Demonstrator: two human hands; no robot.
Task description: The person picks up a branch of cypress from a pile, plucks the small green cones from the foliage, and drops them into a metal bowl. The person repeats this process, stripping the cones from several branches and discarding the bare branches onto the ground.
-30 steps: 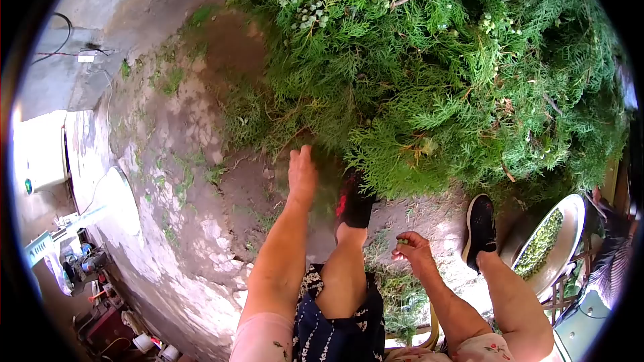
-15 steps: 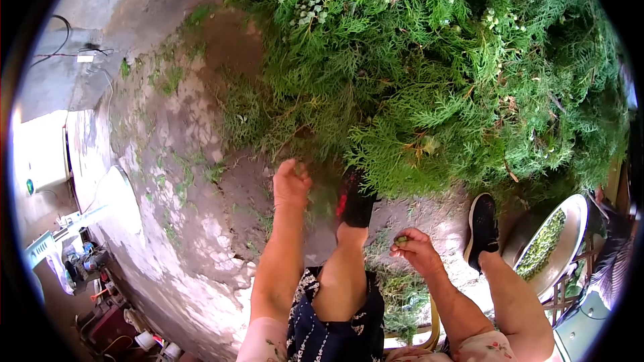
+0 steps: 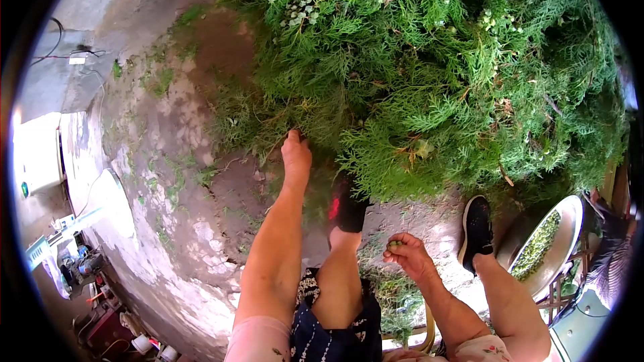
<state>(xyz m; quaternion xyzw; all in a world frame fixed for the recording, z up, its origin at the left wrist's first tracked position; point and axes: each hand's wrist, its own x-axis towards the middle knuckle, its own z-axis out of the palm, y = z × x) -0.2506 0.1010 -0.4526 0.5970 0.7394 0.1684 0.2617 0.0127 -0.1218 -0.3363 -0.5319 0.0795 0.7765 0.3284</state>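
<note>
A big heap of green cypress branches (image 3: pixel 429 87) with small pale green cones (image 3: pixel 300 12) fills the upper right. My left hand (image 3: pixel 296 159) is stretched to the heap's lower edge, fingers closed at the twigs; what they grip, if anything, is hidden. Between my knees and to the right, my right hand (image 3: pixel 410 256) is curled with fingers pinched around small green cypress cones (image 3: pixel 395 245). A wide metal basin (image 3: pixel 570 228) at the right holds many of the same green bits (image 3: pixel 539 248).
My dark shoes (image 3: pixel 477 228) stand at the heap's near edge. Loose sprigs (image 3: pixel 399 305) lie below my right hand. A white fan-like object (image 3: pixel 111 204) and cluttered tools (image 3: pixel 111 322) are at the left. Rough, patchy ground (image 3: pixel 174 181) lies between.
My left hand has moved forward and up to the edge of the branches. My right hand has shifted slightly left, still holding the cones. The view has turned a little.
</note>
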